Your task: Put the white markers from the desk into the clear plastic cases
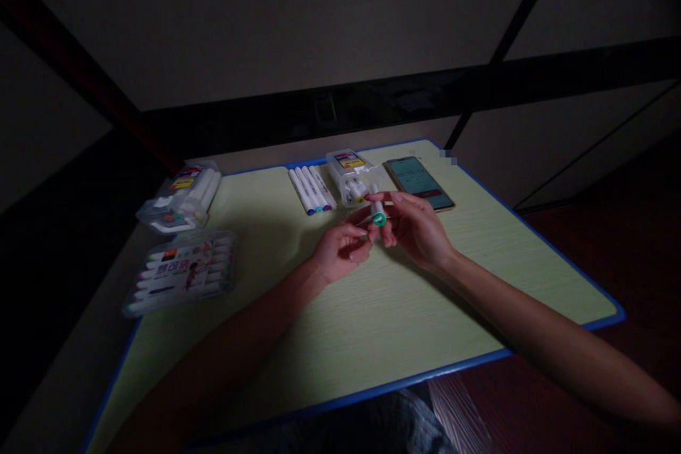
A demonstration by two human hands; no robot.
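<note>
A white marker [377,209] with a green end is pinched in the fingers of my right hand [423,230], its green end facing me. My left hand [343,250] is close beside it, fingers curled and fingertips at the marker's near end; whether they grip it is unclear. Just beyond my fingers lies a clear marker case [348,164] with a few markers, one yellow-ended, showing at its open end. To its left, several white markers [311,190] with blue, teal and purple ends lie side by side on the table.
A phone [419,183] lies at the back right of the pale green, blue-edged table [319,340]. On the left are a clear case of markers [184,195] and a flat clear pack of markers [184,273]. A wall [308,28] rises behind the table.
</note>
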